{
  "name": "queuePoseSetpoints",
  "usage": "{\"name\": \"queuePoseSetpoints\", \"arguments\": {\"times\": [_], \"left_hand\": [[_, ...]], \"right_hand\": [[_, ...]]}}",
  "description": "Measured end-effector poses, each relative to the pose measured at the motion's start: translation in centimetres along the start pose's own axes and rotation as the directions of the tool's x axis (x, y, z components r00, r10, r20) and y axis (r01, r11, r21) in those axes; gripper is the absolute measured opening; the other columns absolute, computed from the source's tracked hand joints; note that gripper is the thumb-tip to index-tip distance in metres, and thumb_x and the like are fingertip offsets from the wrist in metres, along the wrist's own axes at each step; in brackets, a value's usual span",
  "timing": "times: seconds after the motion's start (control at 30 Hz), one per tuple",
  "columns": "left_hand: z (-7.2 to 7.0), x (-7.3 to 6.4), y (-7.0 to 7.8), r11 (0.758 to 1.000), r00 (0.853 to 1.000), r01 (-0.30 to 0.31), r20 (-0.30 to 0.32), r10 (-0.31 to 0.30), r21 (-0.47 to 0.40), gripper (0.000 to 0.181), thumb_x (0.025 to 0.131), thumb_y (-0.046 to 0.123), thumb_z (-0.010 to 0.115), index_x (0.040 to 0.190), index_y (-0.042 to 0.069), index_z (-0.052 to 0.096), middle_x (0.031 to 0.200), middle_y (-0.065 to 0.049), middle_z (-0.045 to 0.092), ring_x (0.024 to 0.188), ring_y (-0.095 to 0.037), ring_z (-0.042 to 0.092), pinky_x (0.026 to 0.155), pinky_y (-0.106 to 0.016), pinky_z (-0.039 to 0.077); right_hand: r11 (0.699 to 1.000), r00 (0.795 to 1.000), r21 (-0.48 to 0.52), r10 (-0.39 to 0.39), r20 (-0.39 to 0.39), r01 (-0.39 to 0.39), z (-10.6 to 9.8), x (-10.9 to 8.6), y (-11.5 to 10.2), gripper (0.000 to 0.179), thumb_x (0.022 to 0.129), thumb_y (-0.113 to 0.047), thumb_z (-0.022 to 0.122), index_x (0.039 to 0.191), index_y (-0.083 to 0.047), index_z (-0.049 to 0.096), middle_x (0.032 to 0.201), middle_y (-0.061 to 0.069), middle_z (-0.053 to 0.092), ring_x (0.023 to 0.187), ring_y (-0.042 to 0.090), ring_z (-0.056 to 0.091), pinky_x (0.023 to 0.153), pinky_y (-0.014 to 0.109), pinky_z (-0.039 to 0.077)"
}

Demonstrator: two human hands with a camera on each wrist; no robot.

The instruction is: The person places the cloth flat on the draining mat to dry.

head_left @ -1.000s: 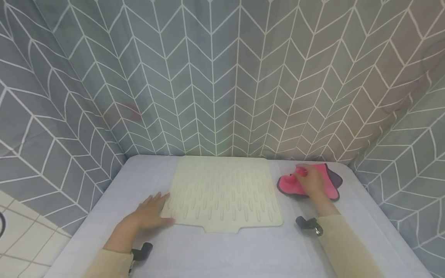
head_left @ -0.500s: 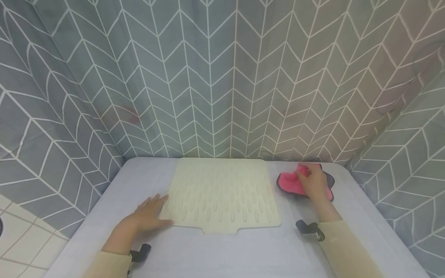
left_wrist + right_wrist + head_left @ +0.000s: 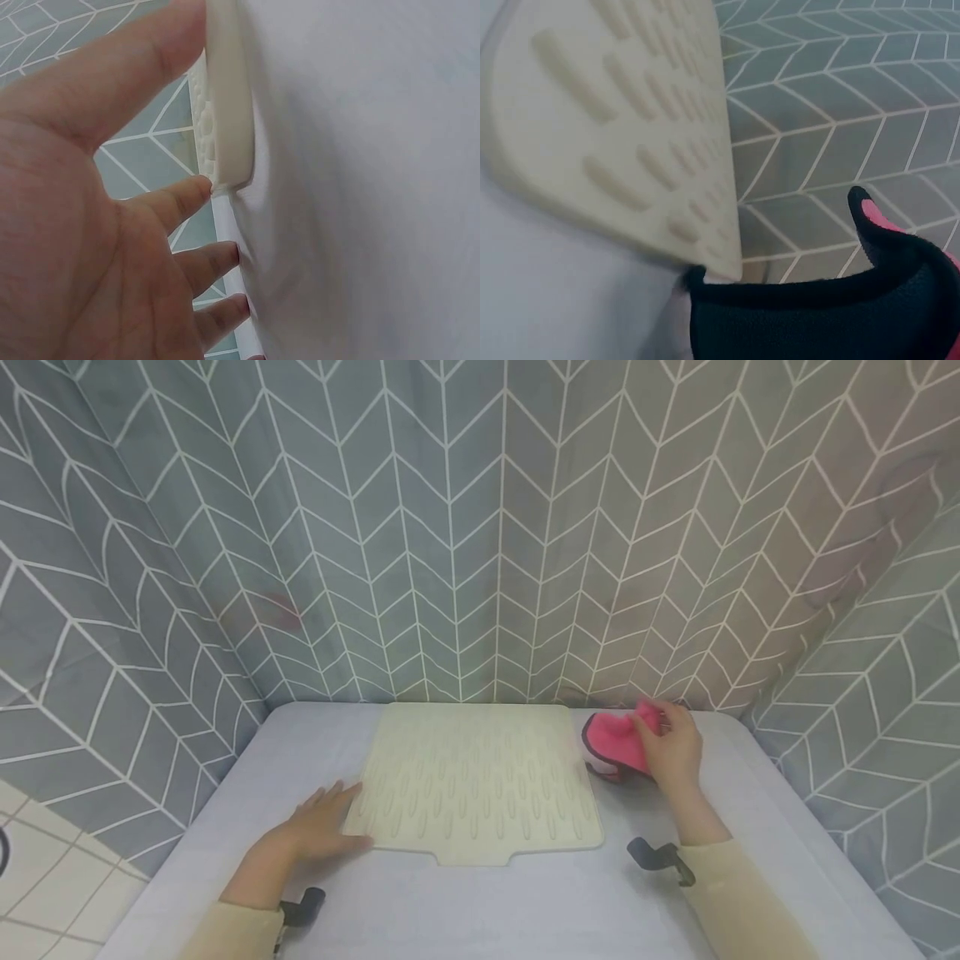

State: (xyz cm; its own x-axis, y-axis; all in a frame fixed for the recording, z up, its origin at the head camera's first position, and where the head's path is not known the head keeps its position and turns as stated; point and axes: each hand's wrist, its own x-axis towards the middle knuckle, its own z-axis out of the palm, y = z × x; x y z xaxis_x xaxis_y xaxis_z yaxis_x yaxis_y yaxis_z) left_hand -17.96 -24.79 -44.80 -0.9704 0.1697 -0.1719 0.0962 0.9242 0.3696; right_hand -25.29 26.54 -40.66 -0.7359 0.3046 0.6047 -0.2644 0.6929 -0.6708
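A pink cloth (image 3: 617, 740) with a dark edge is pinched at its top by my right hand (image 3: 677, 752), at the back right of the table. Its left part hangs down beside the cream ridged mat (image 3: 480, 785). In the right wrist view the dark underside of the cloth (image 3: 810, 322) shows below the mat's corner (image 3: 622, 150). My left hand (image 3: 322, 825) lies with fingers spread at the mat's front left corner. The left wrist view has its thumb (image 3: 150, 64) against the mat's thick edge (image 3: 231, 97), the other fingers reaching toward the white cover.
The table (image 3: 420, 910) has a white cover. Grey curtains (image 3: 480, 543) with white chevron lines rise close behind it and along both sides. White floor tiles (image 3: 52, 868) show at the lower left. Each wrist carries a dark camera mount (image 3: 303, 907).
My right hand has moved left and lifted the pink cloth, bringing it closer to the mat's right edge. The left hand has stayed at the mat's corner.
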Motion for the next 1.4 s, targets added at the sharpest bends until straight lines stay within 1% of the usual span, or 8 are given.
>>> {"name": "queuePoseSetpoints", "arguments": {"times": [0.13, 0.23, 0.37, 0.5, 0.63, 0.9, 1.13, 1.4], "left_hand": [[-0.1, 0.0, 0.2, 1.0, 1.0, 0.003, -0.003, -0.003, -0.002, 0.106, 0.076, 0.062, 0.074, 0.152, -0.002, 0.036, 0.155, -0.037, 0.025, 0.141, -0.061, 0.018, 0.109, -0.076, 0.016], [0.0, -0.1, 0.3, 1.0, 1.0, 0.002, -0.009, -0.002, 0.0, 0.105, 0.077, 0.06, 0.074, 0.151, -0.003, 0.036, 0.154, -0.037, 0.026, 0.14, -0.062, 0.018, 0.109, -0.076, 0.017], [0.0, -0.1, 0.4, 1.0, 1.0, 0.002, -0.014, -0.002, 0.006, 0.105, 0.076, 0.06, 0.075, 0.151, -0.003, 0.036, 0.154, -0.038, 0.026, 0.14, -0.062, 0.019, 0.109, -0.076, 0.017], [-0.1, -0.2, 0.3, 1.0, 1.0, 0.006, -0.015, -0.006, 0.002, 0.106, 0.076, 0.061, 0.074, 0.151, -0.003, 0.036, 0.154, -0.037, 0.026, 0.14, -0.061, 0.019, 0.109, -0.076, 0.017], [0.0, -0.3, 0.1, 1.0, 1.0, 0.005, -0.017, -0.005, 0.003, 0.107, 0.076, 0.062, 0.074, 0.151, -0.003, 0.036, 0.154, -0.036, 0.026, 0.141, -0.061, 0.019, 0.109, -0.076, 0.016], [0.4, 0.1, -0.3, 1.0, 1.0, 0.014, -0.014, -0.014, -0.017, 0.109, 0.075, 0.064, 0.073, 0.153, 0.0, 0.034, 0.156, -0.034, 0.025, 0.142, -0.059, 0.017, 0.11, -0.076, 0.013], [0.2, 0.2, -0.1, 1.0, 1.0, 0.002, -0.013, -0.003, -0.022, 0.11, 0.074, 0.065, 0.073, 0.153, -0.002, 0.035, 0.155, -0.035, 0.026, 0.142, -0.059, 0.018, 0.109, -0.076, 0.014], [0.4, 0.2, -0.4, 1.0, 1.0, 0.006, -0.012, -0.006, -0.022, 0.107, 0.076, 0.064, 0.072, 0.153, 0.0, 0.035, 0.156, -0.033, 0.026, 0.142, -0.059, 0.017, 0.11, -0.075, 0.014]], "right_hand": [[0.997, 0.998, 0.059, -0.045, -0.041, 0.047, 0.1, 0.1, -1.5, 0.036, 0.086, -0.009, 0.079, 0.119, 0.0, 0.069, 0.106, 0.022, 0.063, 0.094, 0.035, 0.064, 0.074, 0.01, 0.041], [0.994, 0.998, 0.098, -0.04, -0.057, 0.046, 0.3, 0.1, -2.9, 0.038, 0.086, -0.01, 0.08, 0.121, 0.0, 0.069, 0.106, 0.022, 0.063, 0.093, 0.033, 0.064, 0.074, 0.004, 0.039], [0.983, 0.996, 0.178, -0.027, -0.082, 0.042, 0.7, 0.0, -4.9, 0.038, 0.085, -0.011, 0.082, 0.12, -0.001, 0.07, 0.104, 0.022, 0.063, 0.091, 0.022, 0.062, 0.075, 0.005, 0.042], [0.959, 0.994, 0.276, -0.046, -0.101, 0.072, 1.6, -0.1, -6.7, 0.037, 0.083, -0.011, 0.083, 0.117, -0.002, 0.071, 0.104, 0.02, 0.064, 0.088, 0.008, 0.058, 0.076, 0.008, 0.046], [0.931, 0.991, 0.348, -0.071, -0.117, 0.108, 2.6, -0.2, -8.4, 0.037, 0.083, -0.009, 0.083, 0.117, -0.001, 0.072, 0.105, 0.019, 0.066, 0.087, 0.001, 0.058, 0.075, 0.009, 0.048], [0.891, 0.993, 0.445, -0.046, -0.106, 0.089, 5.6, -0.2, -10.8, 0.038, 0.082, -0.009, 0.083, 0.117, -0.001, 0.071, 0.105, 0.019, 0.068, 0.089, 0.01, 0.061, 0.074, 0.011, 0.05], [0.865, 0.995, 0.497, -0.03, -0.1, 0.076, 8.9, -0.9, -12.0, 0.037, 0.082, -0.014, 0.084, 0.116, -0.004, 0.073, 0.104, 0.017, 0.067, 0.089, 0.026, 0.064, 0.074, 0.012, 0.05], [0.854, 0.996, 0.516, -0.029, -0.084, 0.068, 11.9, -2.2, -13.8, 0.036, 0.084, -0.014, 0.082, 0.116, -0.002, 0.071, 0.105, 0.016, 0.065, 0.089, 0.028, 0.065, 0.076, 0.02, 0.054]]}}
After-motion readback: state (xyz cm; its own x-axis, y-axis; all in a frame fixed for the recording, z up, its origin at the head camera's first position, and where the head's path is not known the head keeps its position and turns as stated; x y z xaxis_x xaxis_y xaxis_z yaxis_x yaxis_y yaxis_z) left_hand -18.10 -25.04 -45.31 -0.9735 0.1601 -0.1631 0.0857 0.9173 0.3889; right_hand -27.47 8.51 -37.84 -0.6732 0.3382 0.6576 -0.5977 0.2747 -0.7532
